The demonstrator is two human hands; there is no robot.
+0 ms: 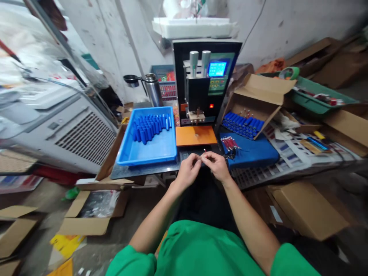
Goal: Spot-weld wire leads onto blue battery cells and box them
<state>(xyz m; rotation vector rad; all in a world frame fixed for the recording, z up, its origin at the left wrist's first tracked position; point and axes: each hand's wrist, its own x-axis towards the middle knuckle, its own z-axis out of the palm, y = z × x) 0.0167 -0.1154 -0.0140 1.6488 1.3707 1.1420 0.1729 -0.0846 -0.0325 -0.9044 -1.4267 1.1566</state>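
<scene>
My left hand (189, 168) and my right hand (215, 165) meet fingertip to fingertip just in front of the orange plate (196, 136). A small red and white piece (204, 150) sticks up from the pinched fingers of my right hand. Whatever my left fingers pinch is too small to make out. Behind the plate stands a black machine (198, 90) with a lit blue screen. Blue cylinders (148, 129) stand in the blue tray (147, 151) to the left. Red and white wired pieces (229, 143) lie on a blue cloth (253, 151) at the right.
An open cardboard box (260, 90) holds more blue cylinders (243, 124). A steel flask (153, 90) stands behind the blue tray. At far right is a green bin (313, 97). Below the table, an open carton (86, 226) sits left and another box (310, 211) right.
</scene>
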